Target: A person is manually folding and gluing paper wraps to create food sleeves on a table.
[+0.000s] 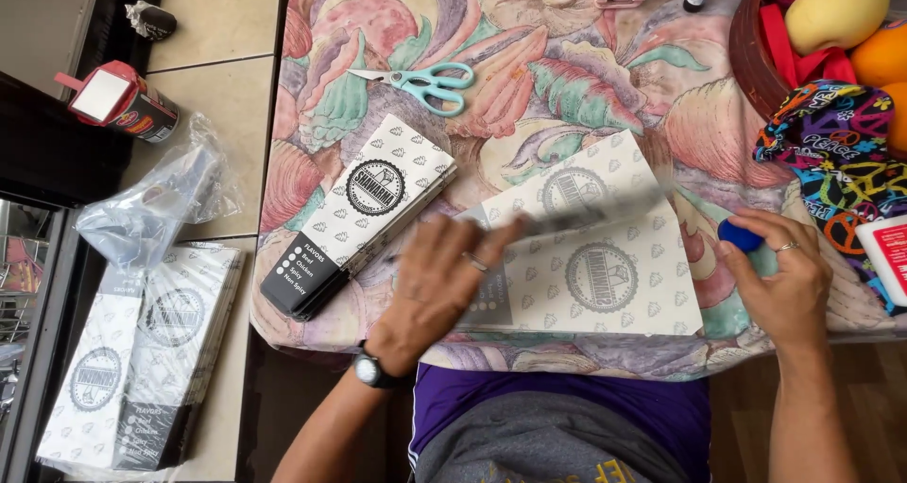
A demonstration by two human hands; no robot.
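While my left hand [439, 280] lies flat and spread on the printed paper sleeve [605, 275] nearest me on the tabletop [529, 86], its grip is wide and pressing rather than pinching; the hand is blurred, so I cannot tell exactly where the fingertips sit. My right hand [789, 280] has a narrow grip closed around a small blue cap-shaped object [740, 234] just beside the sleeve's right edge. I judge the sleeve to be light, thin and floppy, easy to crease and quick to slide on the patterned cloth, so a flat palm to hold it down and a pinch at an edge or corner seems the best hold. Further left lies a stack of flat sleeves [364, 209], stiffer as a bundle. Beyond it are teal scissors [420, 83]. At the far right, a basket [756, 58] holds fruit, with a colourful cloth [831, 152] beside it. On the floor to the left, more packs [142, 351] sit under a clear plastic bag [156, 204].
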